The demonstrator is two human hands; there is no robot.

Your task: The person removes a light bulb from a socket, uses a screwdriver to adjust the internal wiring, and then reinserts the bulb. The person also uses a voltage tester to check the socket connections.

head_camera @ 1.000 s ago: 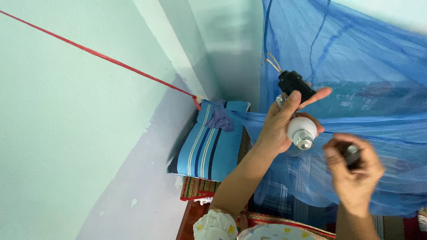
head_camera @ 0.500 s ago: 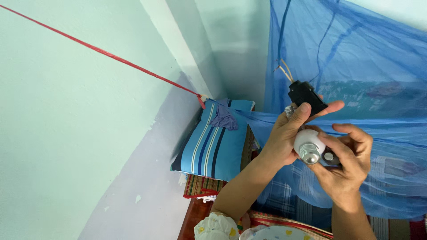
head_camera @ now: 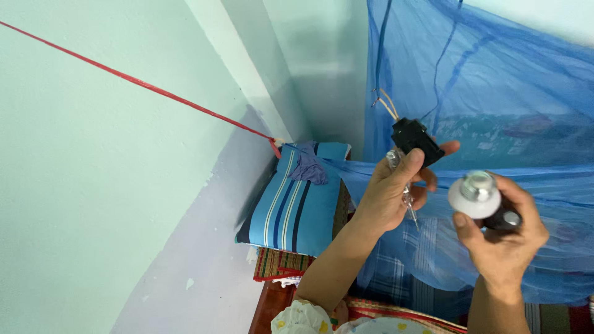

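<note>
My left hand is raised in front of the blue net. It grips a black lamp socket with two bare wires sticking up from it. A clear-handled screwdriver is tucked in the same hand, tip down. Lower and to the right, my right hand holds a white bulb with its metal screw base facing me. A small black part sits against the fingers of that hand. The two hands are apart.
A blue mosquito net hangs behind both hands, tied to a red string that runs across the pale green wall. A striped blue pillow with a purple cloth leans in the corner, above a folded woven mat.
The white bulb has gone from my left hand to my right hand. My right hand has drawn away to the right with it, and my left hand keeps the black socket.
</note>
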